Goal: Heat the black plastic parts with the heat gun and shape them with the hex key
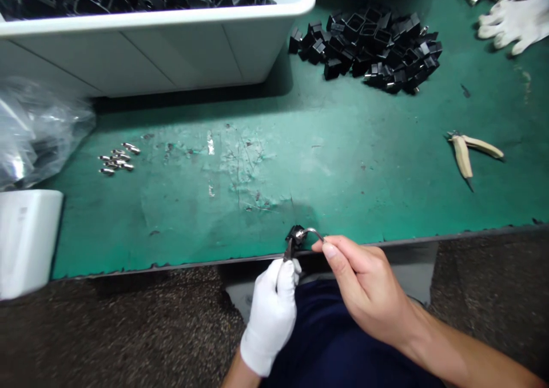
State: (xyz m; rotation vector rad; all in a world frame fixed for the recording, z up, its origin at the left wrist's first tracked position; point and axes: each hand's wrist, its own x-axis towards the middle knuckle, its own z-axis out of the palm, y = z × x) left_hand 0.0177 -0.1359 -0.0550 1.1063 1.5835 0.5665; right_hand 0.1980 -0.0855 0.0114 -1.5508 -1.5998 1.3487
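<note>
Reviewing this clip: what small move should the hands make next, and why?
Probably the bare right hand should ease the curved metal wire slightly further into the small black part, since the wire's end already meets that part, while the white-gloved left hand keeps the part steady just by the bench edge.

White left glove (270, 319), small part (295, 234) seemingly black, bench mat (274, 205) scuffed green.
</note>
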